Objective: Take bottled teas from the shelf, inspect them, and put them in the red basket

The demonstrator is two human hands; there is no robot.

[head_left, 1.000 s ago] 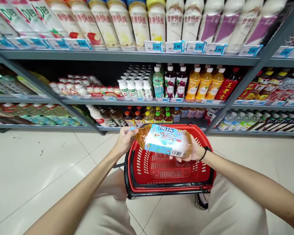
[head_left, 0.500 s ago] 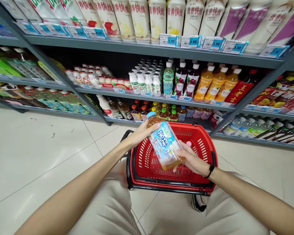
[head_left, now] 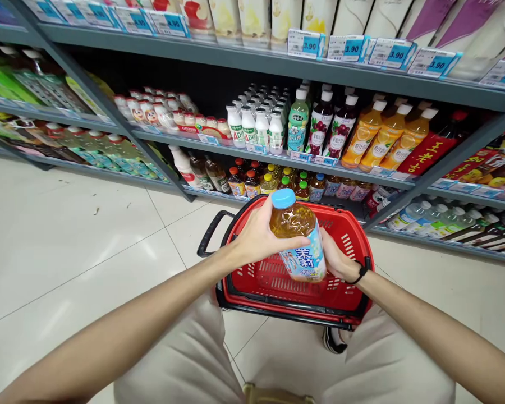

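Observation:
Both hands hold a large tea bottle with a blue cap, amber liquid and a light-blue label, above a red shopping basket. My left hand grips it near the shoulder, thumb across the front of the label. On the far side of the bottle, my right hand supports its lower part; most of those fingers are hidden behind it. The bottle is tilted, its cap toward me and up. The bottle covers part of the basket's inside.
A drinks shelf runs across the front, with orange juice bottles, small white milk bottles and several small tea bottles below. The basket's black handle sticks out left. Tiled floor lies around my legs.
The bottle has turned and tipped so its cap now faces up toward me, and more of its amber top shows. My left hand has come closer. The camera view has dipped lower on the shelf.

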